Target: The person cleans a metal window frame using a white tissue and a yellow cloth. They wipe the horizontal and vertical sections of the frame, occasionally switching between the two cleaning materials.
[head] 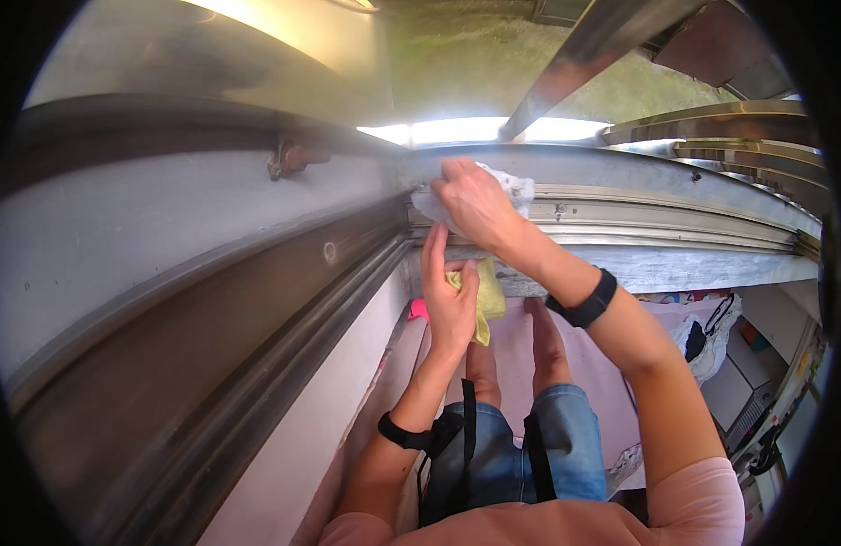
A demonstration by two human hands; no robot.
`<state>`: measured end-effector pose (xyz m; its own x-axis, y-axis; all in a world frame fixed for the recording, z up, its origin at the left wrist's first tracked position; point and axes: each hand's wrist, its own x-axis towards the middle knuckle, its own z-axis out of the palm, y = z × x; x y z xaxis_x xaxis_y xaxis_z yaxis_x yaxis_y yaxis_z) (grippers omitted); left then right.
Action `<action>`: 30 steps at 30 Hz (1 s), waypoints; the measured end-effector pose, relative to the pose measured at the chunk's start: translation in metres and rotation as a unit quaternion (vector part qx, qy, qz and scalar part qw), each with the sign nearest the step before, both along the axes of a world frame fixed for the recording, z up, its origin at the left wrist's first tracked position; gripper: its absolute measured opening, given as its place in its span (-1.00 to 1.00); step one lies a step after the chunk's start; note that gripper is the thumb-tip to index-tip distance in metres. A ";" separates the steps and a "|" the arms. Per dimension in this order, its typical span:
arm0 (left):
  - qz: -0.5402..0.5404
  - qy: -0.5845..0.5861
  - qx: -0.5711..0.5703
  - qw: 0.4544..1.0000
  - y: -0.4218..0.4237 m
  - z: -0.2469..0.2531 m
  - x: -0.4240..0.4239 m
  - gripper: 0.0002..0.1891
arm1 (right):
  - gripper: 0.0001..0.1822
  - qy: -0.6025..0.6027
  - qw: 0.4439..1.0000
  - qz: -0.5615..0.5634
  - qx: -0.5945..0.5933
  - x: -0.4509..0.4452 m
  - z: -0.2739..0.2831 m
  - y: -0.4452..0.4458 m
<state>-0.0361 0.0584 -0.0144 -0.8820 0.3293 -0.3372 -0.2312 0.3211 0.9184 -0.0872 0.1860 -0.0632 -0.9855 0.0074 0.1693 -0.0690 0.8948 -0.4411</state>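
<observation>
My right hand (pixel 476 203) grips a white tissue or thin cloth (pixel 517 187), dotted with dark specks, over the left end of a metal sliding-window track (pixel 611 211). Just below it, my left hand (pixel 450 290) holds a folded yellow cloth (pixel 490 290) between thumb and palm, its fingers pointing up towards the white one. The left fingertips lie close under the right hand; whether they touch the white cloth is unclear. Parts of both cloths are hidden by the hands.
A brown window frame (pixel 209 286) runs along the left, with a latch-like metal piece (pixel 294 158) above it. Metal bars (pixel 571 68) stand outside the window. Below the sill lies a pink surface (pixel 598 382) under my legs. White fabric (pixel 717 348) and shelves are at the right.
</observation>
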 end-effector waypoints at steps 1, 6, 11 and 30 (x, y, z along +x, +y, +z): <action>0.004 0.003 -0.005 1.000 -0.002 -0.001 0.000 -0.40 | -0.94 -0.014 1.000 0.004 0.004 0.002 0.003 0.008; 0.008 0.011 -0.011 1.000 -0.002 -0.002 0.002 -0.40 | -0.93 -0.014 0.998 0.055 0.021 -0.002 0.011 0.014; -0.006 -0.002 -0.014 1.000 -0.001 -0.003 0.001 -0.39 | -0.91 -0.034 0.997 0.068 0.033 -0.004 0.009 0.008; -0.117 0.003 0.003 0.993 0.017 0.005 0.007 -0.56 | -0.87 -0.053 0.933 -0.271 -0.230 0.135 0.082 0.078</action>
<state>-0.0289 0.0755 -0.0091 -0.7831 0.5278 -0.3289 -0.1444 0.3601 0.9217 0.0480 0.2641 0.0188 -0.8264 0.5583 -0.0728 0.4048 0.4992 -0.7661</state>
